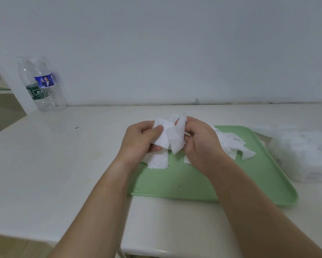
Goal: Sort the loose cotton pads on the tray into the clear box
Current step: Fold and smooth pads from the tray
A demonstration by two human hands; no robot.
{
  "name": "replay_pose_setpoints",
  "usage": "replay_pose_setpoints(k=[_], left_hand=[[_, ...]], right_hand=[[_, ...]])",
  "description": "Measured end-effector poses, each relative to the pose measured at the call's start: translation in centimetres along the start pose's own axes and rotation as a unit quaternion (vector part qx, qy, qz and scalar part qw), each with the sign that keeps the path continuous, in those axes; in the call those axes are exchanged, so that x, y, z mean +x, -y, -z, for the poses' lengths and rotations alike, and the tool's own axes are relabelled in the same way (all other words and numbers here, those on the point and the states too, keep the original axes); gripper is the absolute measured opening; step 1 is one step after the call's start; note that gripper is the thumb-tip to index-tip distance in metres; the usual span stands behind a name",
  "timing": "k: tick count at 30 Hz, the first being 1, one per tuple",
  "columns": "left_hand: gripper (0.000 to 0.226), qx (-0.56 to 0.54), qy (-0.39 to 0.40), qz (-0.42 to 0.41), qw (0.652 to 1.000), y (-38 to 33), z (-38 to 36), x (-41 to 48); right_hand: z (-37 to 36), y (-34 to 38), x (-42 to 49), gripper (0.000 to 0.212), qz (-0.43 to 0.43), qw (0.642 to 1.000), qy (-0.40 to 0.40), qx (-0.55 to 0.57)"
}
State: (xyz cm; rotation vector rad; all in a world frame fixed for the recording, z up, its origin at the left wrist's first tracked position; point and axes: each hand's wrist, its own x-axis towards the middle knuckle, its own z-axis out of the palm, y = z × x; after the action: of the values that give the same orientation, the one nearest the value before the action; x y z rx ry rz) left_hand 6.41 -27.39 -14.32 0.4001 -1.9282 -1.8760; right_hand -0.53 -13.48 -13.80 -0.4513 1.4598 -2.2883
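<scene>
Gathering step — left hand (140,138) and right hand (201,144) both curl round cotton pads (170,135) above tray (268,183) — next, carry to clear box (303,155).

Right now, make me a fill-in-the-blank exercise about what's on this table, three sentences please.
1. The left hand and right hand together hold a bunch of cotton pads over the ____ tray.
2. The clear box stands on the tray's ____ side.
3. The plastic bottles at the far left number ____.
Missing words: green; right; two.
</scene>
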Motion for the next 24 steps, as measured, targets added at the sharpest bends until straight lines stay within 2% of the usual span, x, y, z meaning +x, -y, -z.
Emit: replay_pose_setpoints(k=[5, 13, 19, 24], left_hand=[[0.017, -0.048, 0.019, 0.013, 0.999, -0.40, -0.42, -0.22], [0.023, -0.083, 0.064, 0.015, 0.994, -0.44, -0.62, -0.36], [0.024, -0.092, 0.074, 0.009, 0.993, -0.40, -0.47, -0.31], [0.027, -0.101, 0.075, 0.024, 0.992, -0.48, -0.54, -0.32]], right_hand=[[-0.23, 0.16, -0.35, 0.026, -0.011, 0.999, 0.004, -0.034], [-0.24, 0.17, -0.46, 0.026, -0.012, 0.995, -0.049, -0.087], [-0.40, 0.38, -0.59, 0.021, -0.041, 0.996, -0.075, -0.040], [-0.45, 0.54, -0.66, 0.030, -0.039, 0.992, -0.088, -0.078]])
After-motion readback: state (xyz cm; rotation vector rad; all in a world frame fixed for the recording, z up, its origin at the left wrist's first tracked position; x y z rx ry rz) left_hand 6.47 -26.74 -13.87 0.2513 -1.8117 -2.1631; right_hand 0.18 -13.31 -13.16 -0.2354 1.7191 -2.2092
